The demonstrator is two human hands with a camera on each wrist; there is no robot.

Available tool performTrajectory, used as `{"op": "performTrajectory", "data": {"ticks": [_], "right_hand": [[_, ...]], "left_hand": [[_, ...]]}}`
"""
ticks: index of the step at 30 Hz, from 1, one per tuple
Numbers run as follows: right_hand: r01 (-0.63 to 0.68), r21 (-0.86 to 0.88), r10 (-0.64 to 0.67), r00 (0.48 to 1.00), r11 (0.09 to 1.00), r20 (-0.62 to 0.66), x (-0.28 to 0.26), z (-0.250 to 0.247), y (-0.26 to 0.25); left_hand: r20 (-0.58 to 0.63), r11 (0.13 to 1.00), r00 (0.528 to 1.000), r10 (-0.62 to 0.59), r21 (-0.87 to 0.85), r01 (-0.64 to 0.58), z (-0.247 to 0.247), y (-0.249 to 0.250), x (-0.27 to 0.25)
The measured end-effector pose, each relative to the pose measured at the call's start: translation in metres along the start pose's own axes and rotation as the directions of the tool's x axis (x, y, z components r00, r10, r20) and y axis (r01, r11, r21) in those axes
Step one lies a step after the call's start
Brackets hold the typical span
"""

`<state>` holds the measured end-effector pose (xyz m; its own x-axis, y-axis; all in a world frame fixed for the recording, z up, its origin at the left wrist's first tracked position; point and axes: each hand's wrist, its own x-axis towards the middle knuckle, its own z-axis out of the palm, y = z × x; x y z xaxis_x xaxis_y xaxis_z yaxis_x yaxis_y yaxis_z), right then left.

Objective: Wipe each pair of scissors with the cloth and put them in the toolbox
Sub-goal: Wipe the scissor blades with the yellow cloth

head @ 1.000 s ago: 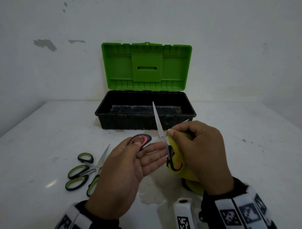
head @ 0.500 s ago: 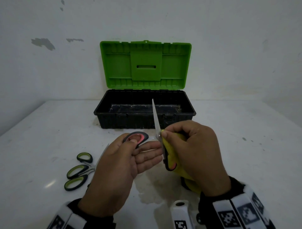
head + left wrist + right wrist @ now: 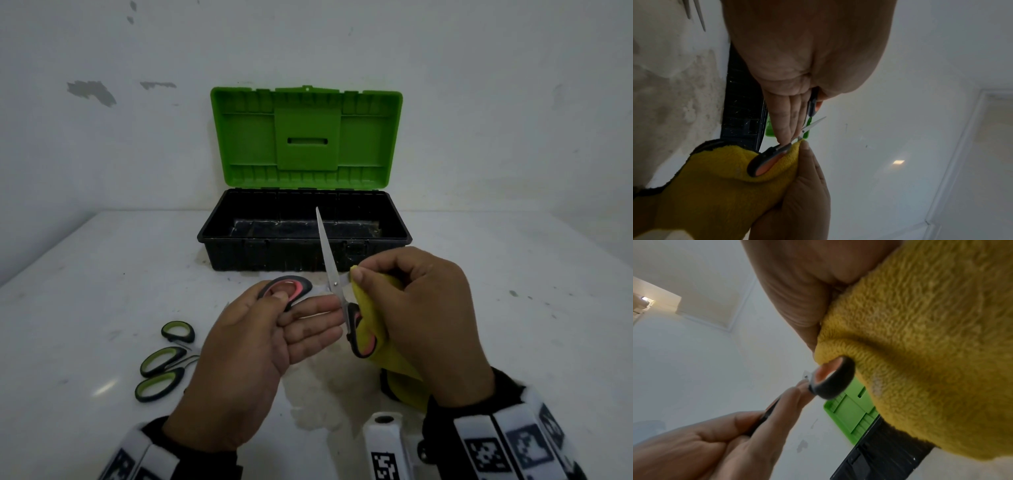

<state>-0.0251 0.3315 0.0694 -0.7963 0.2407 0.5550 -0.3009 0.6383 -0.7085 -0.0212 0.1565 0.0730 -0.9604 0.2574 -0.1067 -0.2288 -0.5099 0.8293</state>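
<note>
Red-and-black scissors [image 3: 330,267] are held open above the table, one blade pointing up in front of the toolbox [image 3: 219,236]. My left hand [image 3: 291,308] pinches one handle loop [image 3: 286,287] between thumb and forefinger, its other fingers straight. My right hand [image 3: 394,291] grips the yellow cloth [image 3: 368,322], wrapped round the other handle [image 3: 766,162] and pinched near the pivot. In the right wrist view the cloth [image 3: 931,337] covers part of that handle loop [image 3: 834,386]. The second blade is hidden behind the cloth and hand.
The black toolbox stands open at the back with its green lid [image 3: 246,144] upright against the wall. Two pairs of green-handled scissors [image 3: 164,363] lie on the white table at the left. A white marked block [image 3: 383,445] sits near the front edge.
My right hand with the cloth has shifted slightly along the scissors near the pivot. The left hand's hold and the raised blade have barely moved.
</note>
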Motion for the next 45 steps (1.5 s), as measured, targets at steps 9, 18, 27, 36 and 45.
{"op": "performTrajectory", "data": {"ticks": [9, 18, 27, 36, 45], "right_hand": [[-0.005, -0.009, 0.004, 1.0, 1.0, -0.03, 0.001, -0.001, 0.0], [-0.021, -0.015, 0.021, 0.999, 1.0, -0.038, -0.002, -0.002, 0.0], [-0.037, 0.014, 0.038, 0.996, 0.999, -0.079, 0.001, -0.007, 0.004], [0.038, -0.029, -0.04, 0.995, 0.999, -0.089, 0.0, -0.007, -0.004], [-0.095, 0.014, 0.096, 0.986, 0.995, -0.136, 0.019, -0.028, 0.015]], "left_hand": [[0.052, 1.0, 0.998, 0.02, 0.004, -0.021, -0.004, -0.002, -0.001], [0.09, 0.995, 0.992, 0.085, 0.047, -0.089, -0.006, -0.007, -0.002], [0.056, 0.996, 0.995, 0.085, 0.031, -0.087, -0.005, -0.007, -0.005], [0.063, 0.994, 0.994, 0.087, 0.06, -0.091, -0.003, -0.001, -0.006], [0.037, 0.997, 0.998, 0.05, 0.049, -0.052, -0.003, -0.007, -0.005]]}}
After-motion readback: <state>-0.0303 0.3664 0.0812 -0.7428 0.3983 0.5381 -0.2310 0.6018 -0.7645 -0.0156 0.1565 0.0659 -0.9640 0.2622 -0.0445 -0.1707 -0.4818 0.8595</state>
